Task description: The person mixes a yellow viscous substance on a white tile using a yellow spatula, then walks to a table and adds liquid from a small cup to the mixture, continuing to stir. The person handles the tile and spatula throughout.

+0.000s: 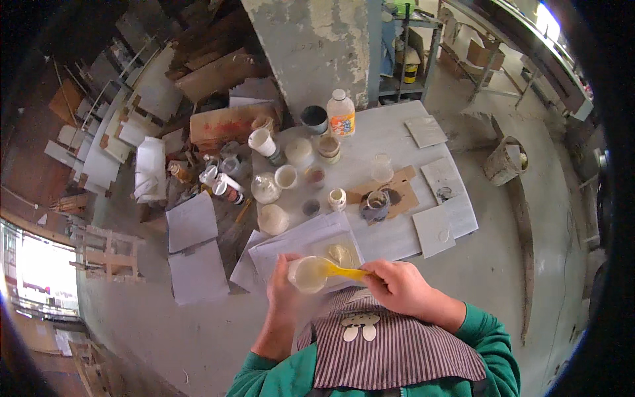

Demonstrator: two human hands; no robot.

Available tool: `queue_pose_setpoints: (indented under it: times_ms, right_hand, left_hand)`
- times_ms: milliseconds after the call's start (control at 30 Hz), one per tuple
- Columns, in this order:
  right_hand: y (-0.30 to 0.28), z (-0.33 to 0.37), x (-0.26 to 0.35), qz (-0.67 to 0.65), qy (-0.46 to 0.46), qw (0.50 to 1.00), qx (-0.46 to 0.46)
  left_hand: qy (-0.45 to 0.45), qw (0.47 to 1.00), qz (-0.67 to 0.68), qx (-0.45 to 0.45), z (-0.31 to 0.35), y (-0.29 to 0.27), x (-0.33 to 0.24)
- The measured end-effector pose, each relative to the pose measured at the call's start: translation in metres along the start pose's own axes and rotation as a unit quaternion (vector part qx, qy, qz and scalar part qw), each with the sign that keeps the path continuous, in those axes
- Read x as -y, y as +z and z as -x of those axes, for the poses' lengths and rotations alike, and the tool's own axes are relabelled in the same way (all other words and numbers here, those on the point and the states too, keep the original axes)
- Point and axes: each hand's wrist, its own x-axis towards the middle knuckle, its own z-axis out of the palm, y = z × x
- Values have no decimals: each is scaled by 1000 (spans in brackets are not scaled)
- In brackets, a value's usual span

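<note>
My left hand (283, 288) holds the round whitish plastic cup (307, 280); my right hand (398, 284) should gently move its long yellow spoon (347, 272).

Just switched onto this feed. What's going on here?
A person in a striped apron is at a light grey table. The left hand holds a translucent cup with pale contents; the right hand grips a yellow spoon-like utensil, its far end at the cup's mouth. White paper sheets lie at the table's near edge, with assorted cups and jars behind. Three square panels lie along its right side.
</note>
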Motion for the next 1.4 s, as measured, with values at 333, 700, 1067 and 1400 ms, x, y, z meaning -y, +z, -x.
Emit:
queue_pose_setpoints:
  times_ms: [333,700,1067,1400]
  right_hand:
    - [34,-19,8,84,-30,991,99]
    - [60,-23,-20,-165,84,976,116]
    - [62,-11,-33,-343,210,902,157]
    - [49,-1,-32,-404,225,873,156]
  left_hand:
    - [110,986,-119,-37,25,-7,3]
    - [149,966,-208,25,18,-21,17]
    - [269,872,-403,61,12,-22,17]
    - [77,982,-166,43,21,-4,10]
